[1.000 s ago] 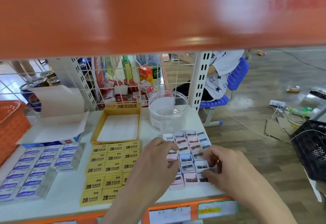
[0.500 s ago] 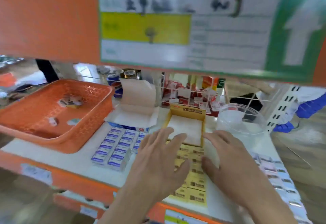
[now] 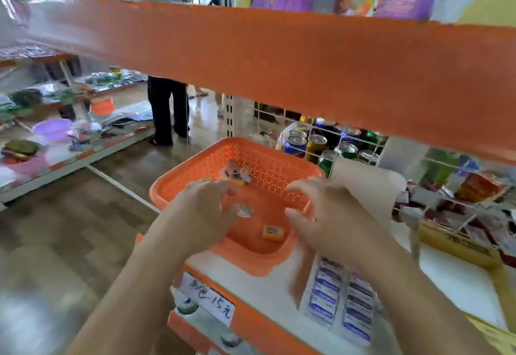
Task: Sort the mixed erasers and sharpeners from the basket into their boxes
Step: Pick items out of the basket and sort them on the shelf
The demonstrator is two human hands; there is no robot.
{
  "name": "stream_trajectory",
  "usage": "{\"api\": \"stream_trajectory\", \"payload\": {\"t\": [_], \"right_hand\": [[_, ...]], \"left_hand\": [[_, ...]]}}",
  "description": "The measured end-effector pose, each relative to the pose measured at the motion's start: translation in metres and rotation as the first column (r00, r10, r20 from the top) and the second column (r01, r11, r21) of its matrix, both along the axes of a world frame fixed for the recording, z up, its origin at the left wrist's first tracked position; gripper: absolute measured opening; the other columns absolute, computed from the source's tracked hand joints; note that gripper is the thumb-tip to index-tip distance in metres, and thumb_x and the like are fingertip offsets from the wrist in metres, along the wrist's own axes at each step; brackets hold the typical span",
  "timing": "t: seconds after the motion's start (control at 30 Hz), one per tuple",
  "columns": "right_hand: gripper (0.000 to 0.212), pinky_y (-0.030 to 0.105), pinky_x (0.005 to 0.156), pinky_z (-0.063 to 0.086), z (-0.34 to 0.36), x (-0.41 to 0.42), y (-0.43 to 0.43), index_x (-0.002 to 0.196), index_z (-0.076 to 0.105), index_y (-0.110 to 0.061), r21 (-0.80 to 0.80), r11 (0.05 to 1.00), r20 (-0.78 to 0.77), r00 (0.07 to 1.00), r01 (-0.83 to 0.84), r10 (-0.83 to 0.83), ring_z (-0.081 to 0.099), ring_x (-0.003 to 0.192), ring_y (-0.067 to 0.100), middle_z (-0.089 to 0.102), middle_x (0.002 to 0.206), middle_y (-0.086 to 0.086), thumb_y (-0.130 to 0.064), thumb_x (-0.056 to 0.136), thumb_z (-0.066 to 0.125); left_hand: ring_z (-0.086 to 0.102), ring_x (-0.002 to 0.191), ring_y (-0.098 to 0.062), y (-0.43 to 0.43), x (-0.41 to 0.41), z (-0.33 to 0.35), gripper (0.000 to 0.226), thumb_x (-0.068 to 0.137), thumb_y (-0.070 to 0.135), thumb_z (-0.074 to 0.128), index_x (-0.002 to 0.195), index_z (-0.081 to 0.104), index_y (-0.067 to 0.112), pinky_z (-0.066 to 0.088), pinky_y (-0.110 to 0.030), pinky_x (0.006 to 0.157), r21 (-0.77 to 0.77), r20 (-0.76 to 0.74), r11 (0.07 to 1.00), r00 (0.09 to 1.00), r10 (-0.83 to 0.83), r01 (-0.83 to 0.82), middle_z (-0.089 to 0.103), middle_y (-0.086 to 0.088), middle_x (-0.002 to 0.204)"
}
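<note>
Head view only. Orange shelf edge (image 3: 279,56) cuts across the top half and blocks most of what's behind it. Below it: drink cans (image 3: 315,145) behind a wire grid, red-and-white packs (image 3: 446,204) to the right, a handwritten price tag (image 3: 208,299) on the shelf lip. One person (image 3: 167,109) stands in the aisle beyond; other figures further back are too blurred to count.

Counts, as far as motion blur allows: one orange basket (image 3: 195,167) on the white shelf. Inside it, one yellow eraser (image 3: 273,232) lying alone on the floor of the basket, one small pale piece (image 3: 243,211) near the middle that I can't identify, and a small clump of items (image 3: 237,173) at the far side, number not readable. Two rows of blue-and-white erasers (image 3: 343,304) laid out on the shelf right of the basket.

My left hand (image 3: 203,215) is over the basket's near-left part, fingers spread and slack, nothing in it. My right hand (image 3: 326,215) is over the near-right rim, fingers curled but empty. The yellow eraser sits between the two hands, low and closer to the right one, not touched. The pale piece is just beside my left fingertips; contact unclear. The clump lies beyond both hands.
</note>
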State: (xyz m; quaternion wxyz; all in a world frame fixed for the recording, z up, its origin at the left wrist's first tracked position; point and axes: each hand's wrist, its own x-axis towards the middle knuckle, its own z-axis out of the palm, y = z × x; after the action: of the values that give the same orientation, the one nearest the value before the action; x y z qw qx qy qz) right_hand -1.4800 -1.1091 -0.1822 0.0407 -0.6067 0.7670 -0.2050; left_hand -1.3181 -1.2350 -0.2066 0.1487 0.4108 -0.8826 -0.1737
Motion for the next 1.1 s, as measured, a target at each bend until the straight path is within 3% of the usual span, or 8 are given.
{"api": "stream_trajectory", "payload": {"t": [0.1,0.2,0.33,0.6,0.8,0.93,1.0,1.1], "right_hand": [[0.038,0.028,0.093,0.039,-0.012,0.008,-0.052,0.131,0.051,-0.022,0.104,0.994,-0.04,0.999,0.017,-0.013,0.049,0.116,0.016,0.051,0.131,-0.001,-0.03,0.094,0.053],[0.037,0.033,0.092,0.046,-0.032,0.008,-0.082,0.122,0.057,-0.021,0.383,0.921,-0.131,0.991,0.071,-0.022,0.055,0.113,0.024,0.057,0.125,0.003,-0.024,0.085,0.062],[0.024,0.031,0.073,0.045,-0.047,0.014,-0.098,0.105,0.061,-0.014,0.612,0.768,-0.324,0.946,0.19,0.024,0.062,0.101,0.031,0.064,0.108,0.01,-0.018,0.081,0.061],[0.013,0.029,0.07,0.046,-0.055,0.011,-0.115,0.093,0.062,-0.014,0.617,0.756,-0.25,0.965,0.218,-0.075,0.064,0.095,0.03,0.065,0.105,0.011,-0.017,0.081,0.063],[0.02,0.03,0.063,0.044,-0.056,0.006,-0.117,0.089,0.062,-0.011,0.542,0.811,-0.197,0.971,0.22,-0.132,0.062,0.085,0.029,0.065,0.092,0.011,-0.026,0.077,0.067],[0.021,0.031,0.063,0.045,-0.055,0.004,-0.115,0.081,0.059,-0.01,0.519,0.827,-0.165,0.974,0.217,-0.153,0.059,0.077,0.026,0.064,0.087,0.01,-0.029,0.077,0.068],[0.024,0.033,0.068,0.05,-0.053,0.004,-0.114,0.092,0.064,-0.008,0.516,0.829,-0.143,0.976,0.218,-0.167,0.062,0.085,0.028,0.066,0.094,0.01,-0.028,0.078,0.068],[0.026,0.034,0.071,0.052,-0.053,0.003,-0.114,0.096,0.065,-0.009,0.498,0.839,-0.126,0.975,0.221,-0.182,0.063,0.086,0.029,0.067,0.096,0.011,-0.028,0.078,0.069]], "left_hand": [[0.057,0.1,-0.017,-0.055,0.003,0.001,0.031,0.092,0.033,0.054,0.122,0.057,0.038,0.048,-0.027,0.078,0.053,0.274,0.998,0.961,-0.047,0.033,0.058,0.003,0.12],[0.057,0.097,-0.018,-0.083,-0.011,0.0,0.044,0.093,0.022,0.051,0.134,0.049,0.037,0.045,-0.021,0.068,0.102,0.474,0.975,0.852,-0.222,0.198,0.053,0.002,0.132],[0.049,0.125,-0.017,-0.101,-0.034,-0.01,0.047,0.096,0.015,0.048,0.142,0.043,0.026,0.041,-0.021,0.088,0.116,0.691,0.92,0.635,-0.345,0.373,0.046,0.004,0.143],[0.063,0.096,-0.016,-0.124,-0.047,-0.022,0.031,0.089,0.034,0.064,0.115,0.068,0.019,0.052,-0.028,0.084,0.249,0.705,0.86,0.526,-0.476,0.446,0.069,0.003,0.11],[0.052,0.122,-0.023,-0.135,-0.08,-0.009,0.043,0.098,0.021,0.049,0.14,0.046,0.013,0.042,-0.024,0.087,-0.016,0.681,0.866,0.639,-0.357,0.5,0.051,-0.004,0.139],[0.051,0.123,-0.025,-0.125,-0.098,-0.012,0.047,0.098,0.009,0.045,0.144,0.034,0.009,0.046,-0.027,0.081,-0.017,0.813,0.818,0.484,-0.323,0.574,0.047,-0.008,0.138],[0.049,0.124,-0.026,-0.123,-0.103,-0.013,0.047,0.099,0.008,0.044,0.144,0.034,0.009,0.045,-0.031,0.092,-0.014,0.856,0.785,0.414,-0.311,0.619,0.044,-0.008,0.14],[0.046,0.128,-0.022,-0.125,-0.107,-0.015,0.062,0.096,0.012,0.051,0.151,0.021,0.017,0.043,-0.03,0.096,-0.04,0.873,0.787,0.405,-0.272,0.615,0.035,-0.001,0.148]]}}
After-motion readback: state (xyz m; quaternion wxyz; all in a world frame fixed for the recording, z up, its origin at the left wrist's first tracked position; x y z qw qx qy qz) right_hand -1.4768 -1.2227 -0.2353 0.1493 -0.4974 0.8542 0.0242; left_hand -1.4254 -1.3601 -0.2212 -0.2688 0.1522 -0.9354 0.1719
